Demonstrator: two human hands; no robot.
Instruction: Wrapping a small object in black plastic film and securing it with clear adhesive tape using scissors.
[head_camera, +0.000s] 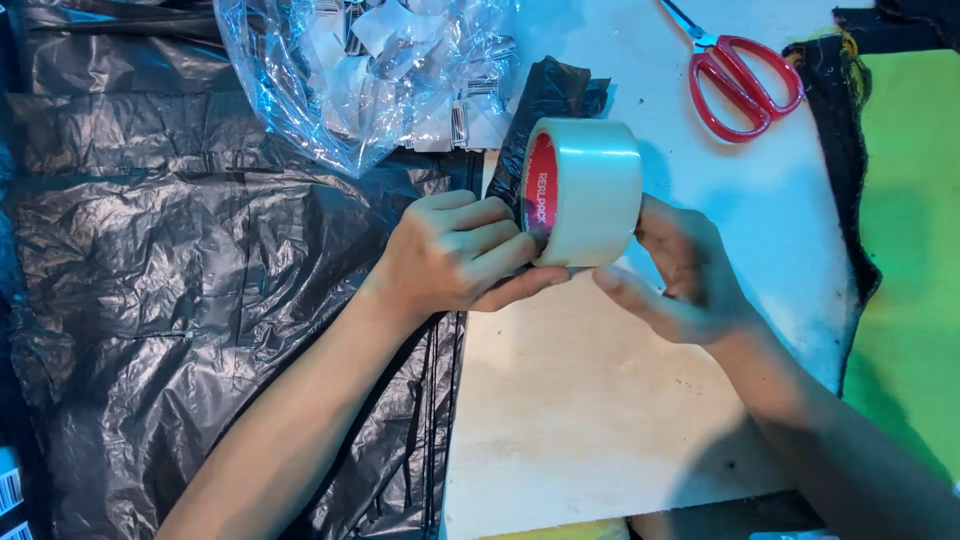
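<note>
left hand (455, 250) curled, right hand (675, 275) cupped, fingers (500, 255) gripping

2 hands: left hand (455, 250), right hand (680, 275). 1 tape roll (590, 190), clear, red core. 1 pair red-handled scissors (742, 82). 1 clear plastic bag (300, 90) of white tags, tags too many to count. Black plastic bags (180, 300) stacked, number unclear. 1 pale board (580, 400).

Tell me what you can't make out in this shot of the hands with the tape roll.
- Head view: the loose end of the tape roll, hidden by the left hand and right hand.
- Scissors: blade tips cut off by the top edge.
- Clear bag: white slips inside too crumpled to count.
</note>
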